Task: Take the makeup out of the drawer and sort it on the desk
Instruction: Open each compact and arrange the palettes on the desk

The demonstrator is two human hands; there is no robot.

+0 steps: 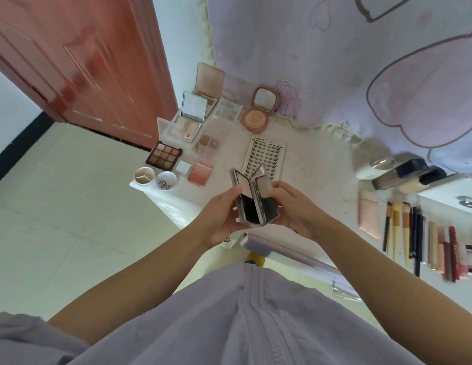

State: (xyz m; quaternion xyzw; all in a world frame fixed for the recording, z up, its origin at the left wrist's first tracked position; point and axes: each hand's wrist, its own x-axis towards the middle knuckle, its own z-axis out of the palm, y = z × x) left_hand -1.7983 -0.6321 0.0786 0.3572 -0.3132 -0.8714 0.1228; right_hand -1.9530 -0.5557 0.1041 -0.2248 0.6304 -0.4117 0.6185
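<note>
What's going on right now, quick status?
Both hands hold a hinged palette case, half open, above the desk. Left hand grips one side, right hand the other. Lash card lies right behind it. Sorted palettes left, brushes right.

— Any lettering you can make out?
— "XOYO", printed at the top of the lash card point(265, 156) on the counter point(316, 167).
— Anything else?
— The round white lid point(166, 180) near the counter's left edge carries dark letters, roughly "pipl", seen upside down. Other print is too blurred.
</note>
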